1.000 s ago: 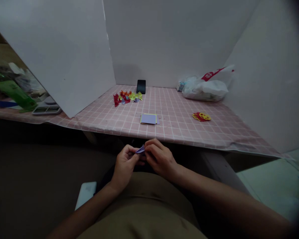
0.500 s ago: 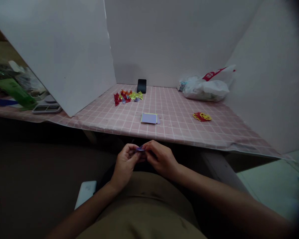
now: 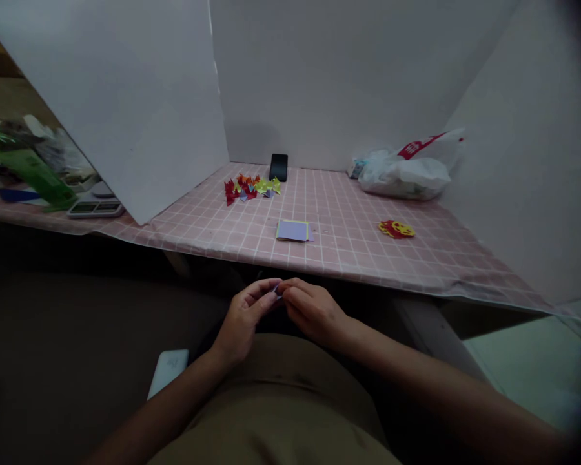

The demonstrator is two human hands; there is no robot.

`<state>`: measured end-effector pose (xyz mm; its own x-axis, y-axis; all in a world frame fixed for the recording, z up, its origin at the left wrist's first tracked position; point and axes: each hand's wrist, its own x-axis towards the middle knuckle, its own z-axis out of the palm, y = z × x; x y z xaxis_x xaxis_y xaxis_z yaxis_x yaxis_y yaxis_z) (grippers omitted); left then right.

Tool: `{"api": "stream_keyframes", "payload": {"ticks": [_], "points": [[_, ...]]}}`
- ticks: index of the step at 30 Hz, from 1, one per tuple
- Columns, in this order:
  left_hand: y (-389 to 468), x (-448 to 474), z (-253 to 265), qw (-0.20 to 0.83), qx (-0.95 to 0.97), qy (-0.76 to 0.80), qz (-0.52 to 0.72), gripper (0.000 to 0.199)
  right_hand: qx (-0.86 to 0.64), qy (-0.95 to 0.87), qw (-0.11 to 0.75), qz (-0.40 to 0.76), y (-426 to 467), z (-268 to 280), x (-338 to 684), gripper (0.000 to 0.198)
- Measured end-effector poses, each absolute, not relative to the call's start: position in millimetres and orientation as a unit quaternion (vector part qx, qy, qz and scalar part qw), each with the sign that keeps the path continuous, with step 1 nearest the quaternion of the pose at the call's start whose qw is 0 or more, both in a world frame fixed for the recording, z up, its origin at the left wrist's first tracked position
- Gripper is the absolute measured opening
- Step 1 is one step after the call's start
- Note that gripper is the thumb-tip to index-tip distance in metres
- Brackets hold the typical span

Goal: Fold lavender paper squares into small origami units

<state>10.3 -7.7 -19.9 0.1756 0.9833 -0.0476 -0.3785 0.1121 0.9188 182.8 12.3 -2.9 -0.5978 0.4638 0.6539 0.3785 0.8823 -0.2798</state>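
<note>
Between my fingertips, just below the table's front edge, is a small folded piece of purple paper [image 3: 277, 292], mostly hidden by the fingers. My left hand [image 3: 244, 316] pinches it from the left with thumb and fingers. From the right, my right hand [image 3: 314, 309] grips the same paper, its fingers curled in close. Straight ahead on the table lies a stack of paper squares [image 3: 293, 230], purple on top with yellow showing at the edges. Farther back sits a cluster of folded paper pieces [image 3: 244, 188] in red, orange, yellow and purple.
A black phone-like slab [image 3: 278, 167] leans behind the folded pieces. Red and yellow cut-outs [image 3: 396, 229] lie to the right, before a white plastic bag [image 3: 407, 173]. White panels [image 3: 126, 97] surround the pink checked table [image 3: 348, 252]. A white device [image 3: 168, 371] is beside my left forearm.
My fingers have closed in around the purple paper, so less of it shows now. The left hand has turned slightly, and the whole view has shifted a little.
</note>
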Motion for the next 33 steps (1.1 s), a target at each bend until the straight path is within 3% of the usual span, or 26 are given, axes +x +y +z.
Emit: {"api": "stream_keyframes", "payload": {"ticks": [9,16,21,26,33], "points": [[-8,7,-7,0.476,0.546,0.451,0.522,0.015,-0.218,-0.911,0.349,0.028,13,-8,184,0.023],[-8,6,-10,0.351,0.602,0.478,0.535,0.013,-0.237,-0.906,0.339,0.094,12,-10,183,0.022],[-8,5,-9,0.343,0.598,0.489,0.534,0.013,-0.217,-0.896,0.378,0.088,14,-14,181,0.018],[-7,4,-7,0.347,0.582,0.491,0.548,0.013,-0.267,-0.894,0.33,0.147,11,-4,182,0.021],[-7,5,-5,0.336,0.572,0.488,0.568,0.013,-0.237,-0.904,0.354,0.038,12,-5,184,0.025]]}}
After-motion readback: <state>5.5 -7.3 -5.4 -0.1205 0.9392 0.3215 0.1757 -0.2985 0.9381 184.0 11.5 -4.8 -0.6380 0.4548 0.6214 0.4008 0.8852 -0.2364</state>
